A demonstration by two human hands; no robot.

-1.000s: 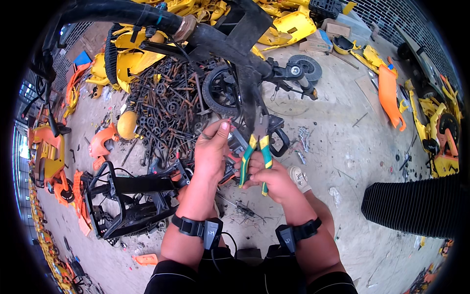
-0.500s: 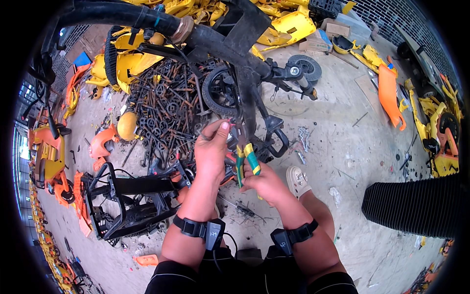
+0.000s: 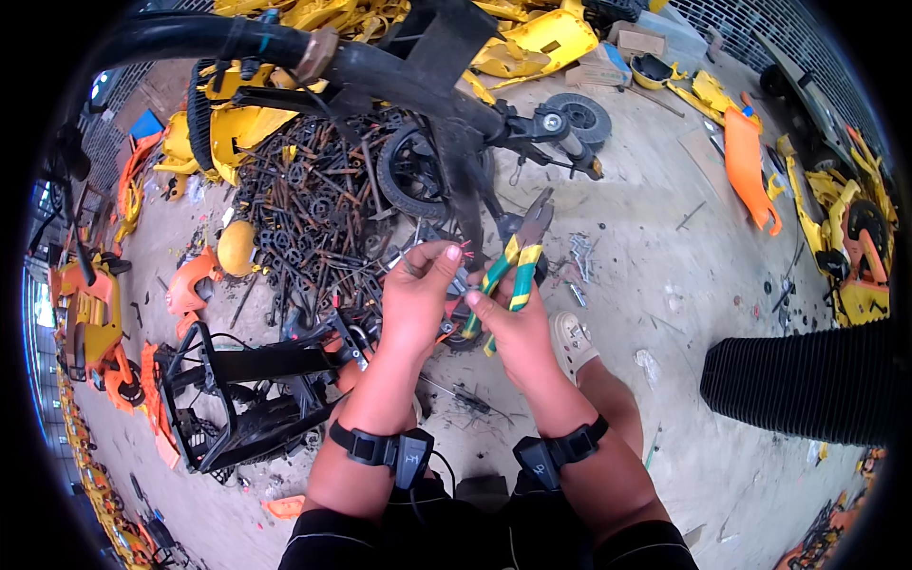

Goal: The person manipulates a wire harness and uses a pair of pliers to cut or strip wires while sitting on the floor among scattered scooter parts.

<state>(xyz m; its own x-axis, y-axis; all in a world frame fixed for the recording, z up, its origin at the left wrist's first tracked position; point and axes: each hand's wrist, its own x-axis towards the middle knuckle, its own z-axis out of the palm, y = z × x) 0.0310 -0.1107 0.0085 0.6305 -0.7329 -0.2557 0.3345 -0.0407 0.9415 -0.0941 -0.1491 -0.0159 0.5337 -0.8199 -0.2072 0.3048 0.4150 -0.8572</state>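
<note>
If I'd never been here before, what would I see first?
Probably the green-and-yellow pliers in the person's right hand, near the middle of the picture. Farther up and left is a big heap of dark, rusty metal parts. Bright colours might pull the eye too: a long orange panel at the upper right and yellow plastic pieces along the top.

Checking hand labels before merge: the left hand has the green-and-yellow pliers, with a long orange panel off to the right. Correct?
Wrong hand: the head view shows the green-and-yellow pliers in the right hand, not the left hand. The long orange panel is off to the right, as you say.
</note>
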